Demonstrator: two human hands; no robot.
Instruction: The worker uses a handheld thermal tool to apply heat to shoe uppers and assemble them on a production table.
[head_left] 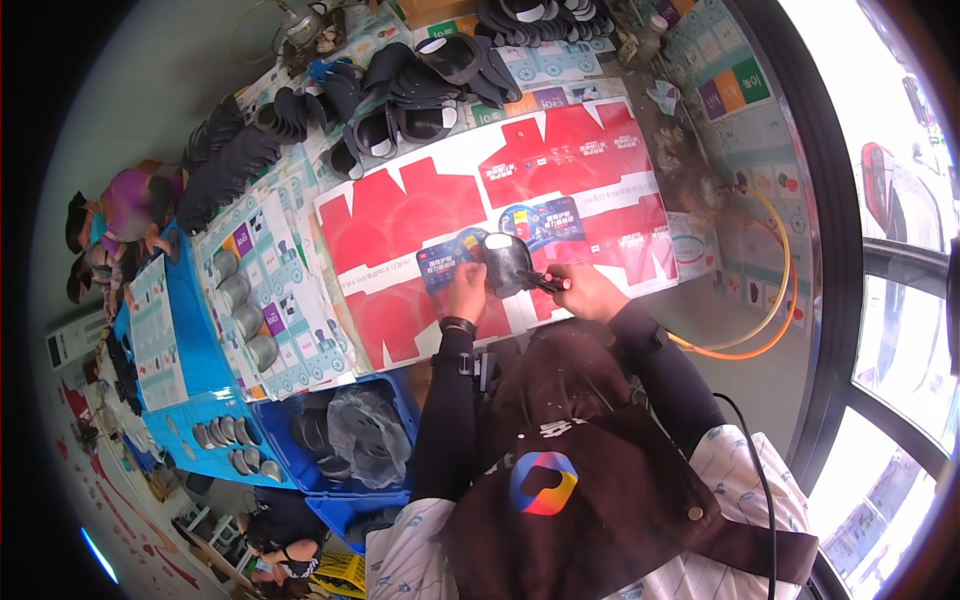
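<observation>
Above a red and white printed cardboard sheet (400, 215), my left hand (465, 292) grips the left edge of a glossy black cup-shaped piece (508, 262). The piece has a rounded far end that catches the light. My right hand (590, 292) is closed round a small hand tool with red-tipped handles (548, 282), which looks like pliers or snips. Its dark jaws meet the piece's near right edge; whether they bite on it I cannot tell. The lower fingers of my right hand are partly hidden.
Stacks of dark curved pieces (395, 85) line the table's back and left. Silver metal caps (240, 305) lie left on printed sheets. A blue crate (400, 400) with a plastic bag stands below the table. Orange and yellow hoses (785, 270) loop at right. Other people (125, 215) are far left.
</observation>
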